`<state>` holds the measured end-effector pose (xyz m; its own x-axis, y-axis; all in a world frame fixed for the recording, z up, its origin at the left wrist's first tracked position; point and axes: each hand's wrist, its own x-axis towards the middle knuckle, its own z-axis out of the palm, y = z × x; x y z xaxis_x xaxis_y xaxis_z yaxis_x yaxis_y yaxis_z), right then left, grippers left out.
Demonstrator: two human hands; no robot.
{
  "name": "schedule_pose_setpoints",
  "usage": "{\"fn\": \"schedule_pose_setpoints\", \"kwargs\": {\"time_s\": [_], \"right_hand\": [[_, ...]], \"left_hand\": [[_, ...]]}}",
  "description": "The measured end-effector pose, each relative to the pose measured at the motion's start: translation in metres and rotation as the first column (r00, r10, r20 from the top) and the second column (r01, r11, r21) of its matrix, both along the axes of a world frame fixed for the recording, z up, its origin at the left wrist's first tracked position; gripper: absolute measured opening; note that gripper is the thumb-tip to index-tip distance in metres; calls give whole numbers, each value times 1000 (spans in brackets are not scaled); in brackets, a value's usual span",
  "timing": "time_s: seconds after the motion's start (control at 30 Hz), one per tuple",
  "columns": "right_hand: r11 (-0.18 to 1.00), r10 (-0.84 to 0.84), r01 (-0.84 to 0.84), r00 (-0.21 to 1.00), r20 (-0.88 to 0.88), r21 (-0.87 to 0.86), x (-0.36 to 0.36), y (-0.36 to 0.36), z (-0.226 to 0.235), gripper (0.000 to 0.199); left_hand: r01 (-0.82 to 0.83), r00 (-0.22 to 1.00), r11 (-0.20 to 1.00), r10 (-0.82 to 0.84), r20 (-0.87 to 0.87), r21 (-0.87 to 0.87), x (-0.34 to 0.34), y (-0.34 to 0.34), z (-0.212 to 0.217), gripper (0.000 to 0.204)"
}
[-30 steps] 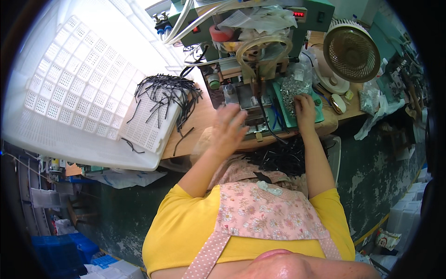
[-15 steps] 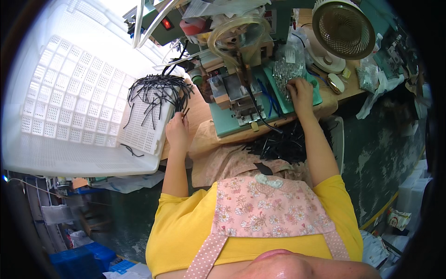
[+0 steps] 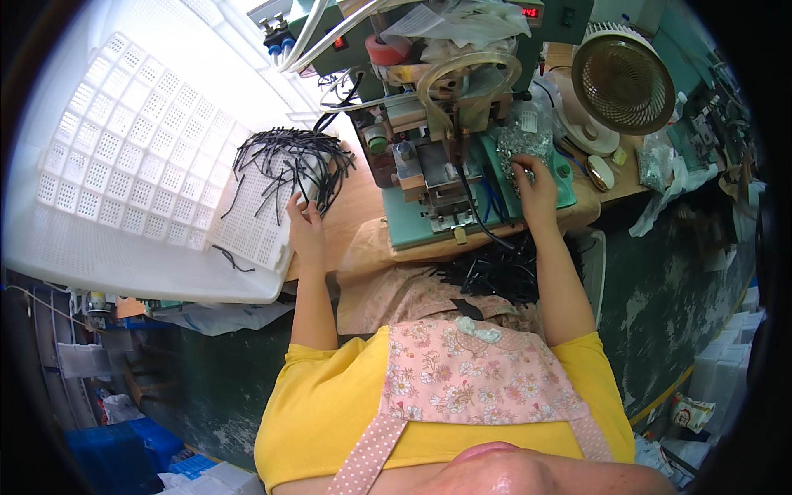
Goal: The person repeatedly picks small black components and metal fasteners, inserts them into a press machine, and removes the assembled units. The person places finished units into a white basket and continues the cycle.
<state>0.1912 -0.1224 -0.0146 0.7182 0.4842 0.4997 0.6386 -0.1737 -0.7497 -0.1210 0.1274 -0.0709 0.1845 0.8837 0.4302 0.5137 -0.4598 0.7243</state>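
At the right edge of an overturned white basket (image 3: pixel 262 235), my left hand (image 3: pixel 306 227) has thumb and fingers closed around the end of a short black cord (image 3: pixel 306 196). Many similar black cords (image 3: pixel 285 151) lie piled over that basket's surface. My right hand (image 3: pixel 536 190) rests at a clear bag of small silvery metal parts (image 3: pixel 518 148) on the green tray (image 3: pixel 563 191). Its thumb and fingertips are pinched together; whatever is between them is too small to tell. Between my hands stands a green bench press machine (image 3: pixel 437 177) with a metal block and tubing.
A large white perforated crate (image 3: pixel 107 148) fills the left side. A small fan (image 3: pixel 623 78) stands at the back right, near a white oval object (image 3: pixel 600 173). More black cords (image 3: pixel 495 272) lie heaped over my lap, below the bench edge.
The view has shifted, moving the machine rightward in the picture. My left hand has moved up beside the cord pile, its fingers a little more spread. My right hand stays at the metal parts.
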Motion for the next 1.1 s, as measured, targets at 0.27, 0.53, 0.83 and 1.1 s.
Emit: {"fn": "schedule_pose_setpoints", "kwargs": {"time_s": [0.27,0.53,0.83,1.1], "right_hand": [[958,274,-270,962,-22,100,-47,32,51,14],[894,413,-318,858,-305,317,-58,47,47,22],[967,60,-65,998,26,247,0,1,31,17],[956,-15,89,967,255,-280,54,-50,-43,23]], "left_hand": [[423,827,894,-314,466,-148,46,-18,43,24],[472,755,715,-630,182,516,81,-99,121,18],[610,632,350,-756,-170,711,138,-127,104,27],[555,633,345,-766,-115,757,140,-123,90,25]]}}
